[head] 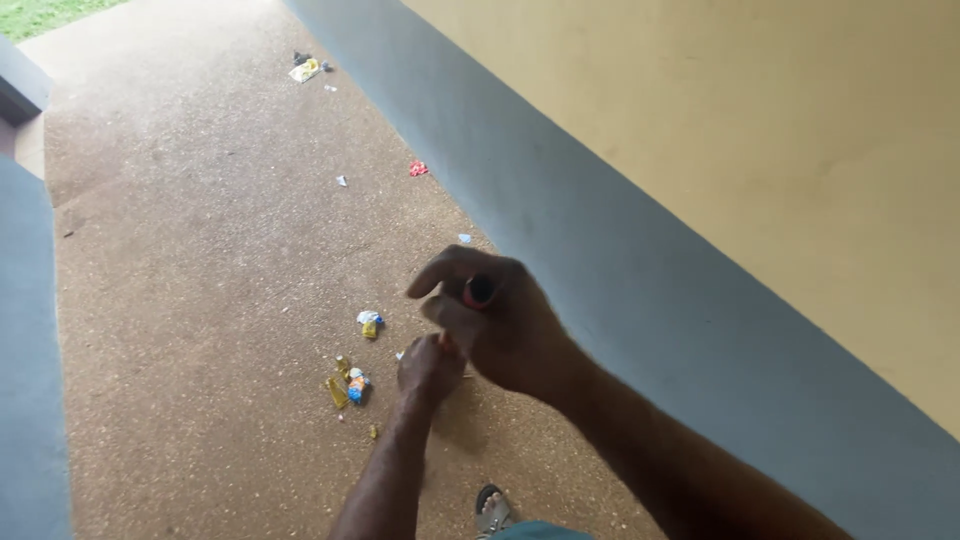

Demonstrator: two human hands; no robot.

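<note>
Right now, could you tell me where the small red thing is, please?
In the head view, the small red thing sits right of centre, gripped in the right hand, just above the left hand.

**What cannot be made out**

The right hand (495,325) curls around a small red thing (478,291), hiding all but a rounded end, so its kind cannot be told. The left hand (430,368) is closed in a fist, and a sliver of orange at its top is too small to name. Both forearms are cut off by the bottom edge. A sandalled foot (492,510) shows only in part at the same edge. The scraps of litter (352,385) on the floor (200,300) are too small to identify, and the far pieces (305,70) are blurred. The grass (40,15) is clipped by the top corner.
</note>
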